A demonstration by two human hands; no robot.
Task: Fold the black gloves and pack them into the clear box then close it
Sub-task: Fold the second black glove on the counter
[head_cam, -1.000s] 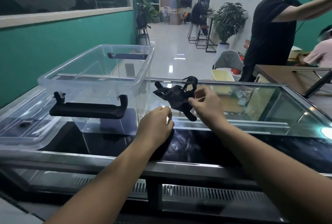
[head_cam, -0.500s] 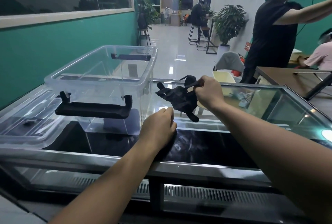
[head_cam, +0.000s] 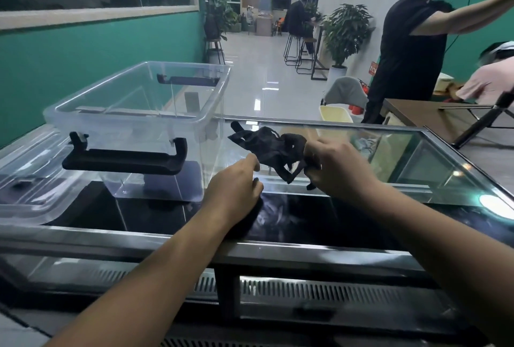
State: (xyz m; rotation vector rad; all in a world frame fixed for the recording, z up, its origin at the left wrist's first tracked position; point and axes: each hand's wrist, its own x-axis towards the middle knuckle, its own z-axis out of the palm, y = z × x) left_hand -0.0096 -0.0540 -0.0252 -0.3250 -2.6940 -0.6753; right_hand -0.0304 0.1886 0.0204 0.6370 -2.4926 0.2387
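Note:
A crumpled black glove (head_cam: 267,146) hangs in the air over the glass counter, pinched in my right hand (head_cam: 339,168). Its fingers stick out to the left and downward. My left hand (head_cam: 233,190) is lifted just below and left of it, fingers half curled, index fingertip touching the glove's lower left edge. A dark patch under my left wrist blends into the black counter; I cannot tell if it is a second glove. The clear box (head_cam: 130,121) stands open and empty to the left, a black latch handle (head_cam: 122,161) on its near end.
The box's clear lid (head_cam: 27,199) lies flat at the far left of the counter. The glass display counter (head_cam: 417,163) has a metal front rail (head_cam: 278,252). A person in black (head_cam: 406,48) stands at the right by a wooden table (head_cam: 411,112).
My left hand has risen off the counter to the glove. My right hand has come down and toward me, with the glove now stretched out more sideways.

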